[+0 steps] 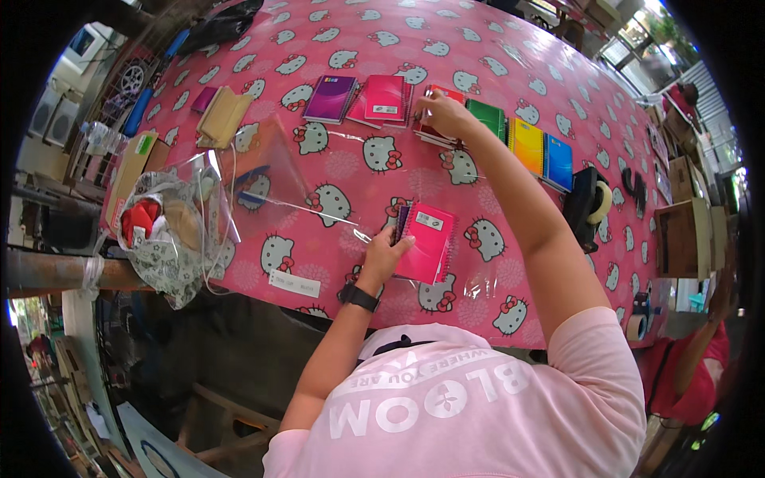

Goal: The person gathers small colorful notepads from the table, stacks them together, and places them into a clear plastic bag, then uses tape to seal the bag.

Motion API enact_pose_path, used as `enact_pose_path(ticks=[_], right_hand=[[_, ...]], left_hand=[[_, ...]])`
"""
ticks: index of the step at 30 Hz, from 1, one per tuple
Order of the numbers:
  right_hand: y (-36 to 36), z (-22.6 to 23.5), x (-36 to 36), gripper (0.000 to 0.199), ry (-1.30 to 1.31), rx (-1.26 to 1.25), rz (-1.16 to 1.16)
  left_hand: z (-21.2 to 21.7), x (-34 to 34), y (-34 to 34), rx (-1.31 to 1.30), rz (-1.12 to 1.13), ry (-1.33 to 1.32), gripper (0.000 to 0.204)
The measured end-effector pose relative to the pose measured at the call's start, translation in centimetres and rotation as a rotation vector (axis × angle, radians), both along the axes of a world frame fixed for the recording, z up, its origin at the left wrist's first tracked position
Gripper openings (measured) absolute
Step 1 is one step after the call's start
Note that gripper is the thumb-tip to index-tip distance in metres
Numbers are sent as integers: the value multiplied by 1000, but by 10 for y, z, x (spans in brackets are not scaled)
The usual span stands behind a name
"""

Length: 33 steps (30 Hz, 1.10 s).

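My left hand [384, 256] is closed on the left edge of a small pink spiral notebook [430, 248], which lies at the table's near side. A dark purple notebook [403, 217] peeks out from under it. My right arm stretches far forward, and my right hand [443, 114] grips the left edge of a red spiral notebook [453, 93] on a stack. To the right of it, overlapping in a row, lie green [487, 119], yellow [527, 146] and blue [559, 164] notebooks. Left of my right hand are a pink pile [386, 94] and a purple pile [329, 97].
A black tape dispenser [582, 209] stands at right. Clear plastic sleeves [267, 163], a tan pouch [225, 117] and a plastic bag of cloth [171, 239] lie left. A white label strip [295, 284] sits near the front edge. A person in red [689, 374] is at right.
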State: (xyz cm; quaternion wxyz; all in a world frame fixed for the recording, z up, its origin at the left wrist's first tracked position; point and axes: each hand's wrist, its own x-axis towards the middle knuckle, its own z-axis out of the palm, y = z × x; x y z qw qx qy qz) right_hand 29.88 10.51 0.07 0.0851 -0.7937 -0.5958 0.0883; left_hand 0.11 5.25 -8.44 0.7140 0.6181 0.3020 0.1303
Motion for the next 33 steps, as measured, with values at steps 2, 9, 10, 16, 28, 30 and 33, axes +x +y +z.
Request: enact_pose_path(ticks=[2,9,10,16,28,30,33], right_hand=[[-3,4,5,29,109,67,32],[-16,-3,2,18,47,305,-30],[-20,-2,3,14,39,436,-102],[-69,75,-4,12,329,638,-138],[-102,0,-88,23,615,18,326],[-101,-6,-73,24,630,207,269],[-105,-19,-21,21,290,322,-92]], left_hand=[[-5,-1,0,22,10,0,25],[-7,2,-1,54,58,-36,28],[-7,4,-3,57,57,-50,28],[-15,2,-1,53,85,-92,29],[11,3,3,-36,-74,-36,48],[7,-1,5,-49,-67,-45,48],[2,0,2,-38,-66,-87,47]])
